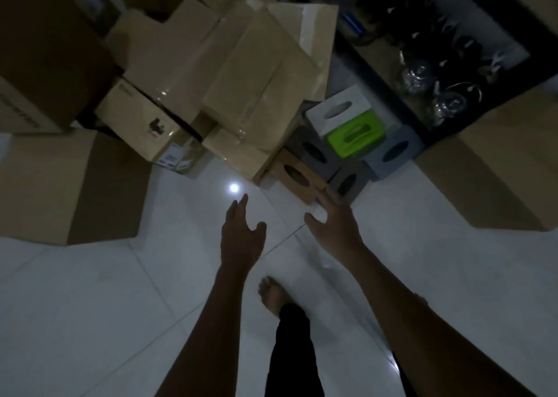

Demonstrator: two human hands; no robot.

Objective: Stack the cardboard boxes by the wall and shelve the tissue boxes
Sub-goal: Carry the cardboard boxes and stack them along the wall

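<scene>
Hands reach out spread and empty, left hand (240, 233) and right hand (335, 223), likely toward the tissue boxes (347, 133) clustered on the floor (120, 306) beside the shelf (422, 124).

tissue boxes (347, 142) sit piled on the floor (120, 291), right of the cardboard boxes (229, 88), left of a shelf (377, 64)

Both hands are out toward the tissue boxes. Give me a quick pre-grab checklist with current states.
1. Left hand free: ok, open, holding nothing.
2. Right hand free: ok, open, fingertips at the brown tissue box; contact cannot tell.
3. Tissue boxes within reach: ok, piled on the floor beside the cardboard boxes.
4. Green tissue box stable on the pile: cannot tell.
5. Room on the shelf: not ok where visible, dark items fill it.
6. Lighting: not ok, dim.
</scene>
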